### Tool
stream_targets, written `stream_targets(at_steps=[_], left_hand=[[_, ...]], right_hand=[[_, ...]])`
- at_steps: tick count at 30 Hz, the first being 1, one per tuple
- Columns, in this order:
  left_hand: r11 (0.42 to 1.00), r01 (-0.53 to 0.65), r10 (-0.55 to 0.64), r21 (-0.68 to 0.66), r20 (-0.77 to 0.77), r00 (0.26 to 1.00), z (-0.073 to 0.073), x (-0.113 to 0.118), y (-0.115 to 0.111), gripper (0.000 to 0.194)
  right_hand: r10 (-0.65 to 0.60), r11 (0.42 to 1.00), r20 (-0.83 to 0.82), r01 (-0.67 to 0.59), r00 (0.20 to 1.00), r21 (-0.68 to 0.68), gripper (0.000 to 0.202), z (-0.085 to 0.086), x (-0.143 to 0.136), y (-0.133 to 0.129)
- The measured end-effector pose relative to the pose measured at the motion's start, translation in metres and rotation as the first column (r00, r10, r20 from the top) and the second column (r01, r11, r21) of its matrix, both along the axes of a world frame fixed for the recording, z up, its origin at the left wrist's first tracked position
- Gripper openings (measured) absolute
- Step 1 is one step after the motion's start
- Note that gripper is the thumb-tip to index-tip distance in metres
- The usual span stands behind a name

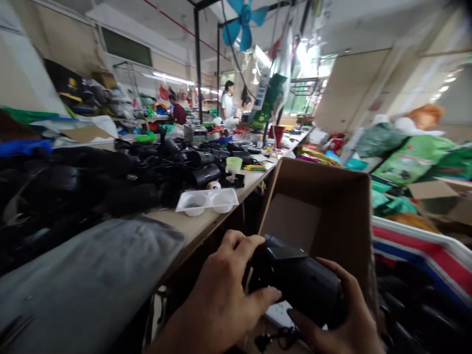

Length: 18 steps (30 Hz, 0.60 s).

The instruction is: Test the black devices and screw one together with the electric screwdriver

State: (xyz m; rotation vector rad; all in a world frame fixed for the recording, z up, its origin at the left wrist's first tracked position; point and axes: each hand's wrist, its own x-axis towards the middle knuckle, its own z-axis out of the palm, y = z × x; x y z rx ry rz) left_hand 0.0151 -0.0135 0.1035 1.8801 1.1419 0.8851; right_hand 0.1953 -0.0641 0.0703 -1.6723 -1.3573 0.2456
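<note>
A black, rounded device [302,280] is held between both hands at the lower centre right. My left hand [224,290] grips its left end, fingers over the top and thumb along the near side. Around the right end, my right hand [342,314] has its fingers and thumb wrapped. Behind and beneath the device stands an open cardboard box [320,191]. Below the hands, a white item and a black cable [283,338] are partly visible.
The long table [199,226] bears a heap of black devices [121,182], a white two-cup tray [208,200] and a light green cup [234,164]. A grey bag [88,280] lies at left. Striped sacking [431,255] is at right. People [226,101] are in the background.
</note>
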Motion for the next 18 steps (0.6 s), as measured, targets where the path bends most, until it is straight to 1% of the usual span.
stream_targets(at_steps=[3, 5, 8, 10, 12, 14, 15, 16, 17, 18], left_hand=[[0.984, 0.134, -0.130, -0.117, 0.040, 0.991, -0.010, 0.008, 0.004, 0.072], [0.953, 0.244, -0.227, -0.181, 0.113, 0.967, -0.017, 0.013, 0.006, 0.080], [0.869, 0.420, -0.333, -0.262, 0.318, 0.888, -0.020, 0.021, 0.010, 0.084], [0.799, 0.515, -0.389, -0.311, 0.387, 0.836, -0.017, 0.026, 0.012, 0.081], [0.744, 0.580, -0.447, -0.330, 0.399, 0.800, -0.014, 0.032, 0.013, 0.073], [0.699, 0.633, -0.482, -0.334, 0.434, 0.761, -0.011, 0.039, 0.013, 0.061], [0.676, 0.660, -0.490, -0.328, 0.468, 0.735, -0.011, 0.043, 0.011, 0.058], [0.655, 0.688, -0.502, -0.313, 0.500, 0.706, -0.011, 0.048, 0.009, 0.059], [0.646, 0.705, -0.519, -0.292, 0.509, 0.687, -0.011, 0.054, 0.006, 0.064], [0.661, 0.704, -0.536, -0.259, 0.494, 0.685, -0.012, 0.061, 0.001, 0.074]], right_hand=[[-0.060, 0.998, -0.073, 0.061, 0.996, 0.013, 0.062, 0.001, 0.006, -0.015], [-0.049, 0.999, -0.088, 0.050, 0.995, 0.017, 0.062, 0.001, 0.011, -0.023], [-0.016, 0.999, -0.100, 0.013, 0.995, -0.032, 0.067, -0.002, 0.027, -0.037], [0.024, 0.996, -0.144, -0.036, 0.989, -0.081, 0.073, -0.003, 0.041, -0.046], [0.078, 0.988, -0.238, -0.106, 0.968, -0.108, 0.078, -0.003, 0.055, -0.055], [0.132, 0.982, -0.327, -0.169, 0.936, -0.085, 0.080, -0.007, 0.066, -0.061], [0.152, 0.981, -0.355, -0.184, 0.922, -0.058, 0.082, -0.010, 0.072, -0.063], [0.166, 0.982, -0.378, -0.187, 0.911, -0.021, 0.084, -0.015, 0.077, -0.064], [0.175, 0.983, -0.404, -0.181, 0.898, 0.023, 0.086, -0.021, 0.082, -0.066], [0.181, 0.983, -0.431, -0.168, 0.884, 0.068, 0.087, -0.028, 0.088, -0.067]])
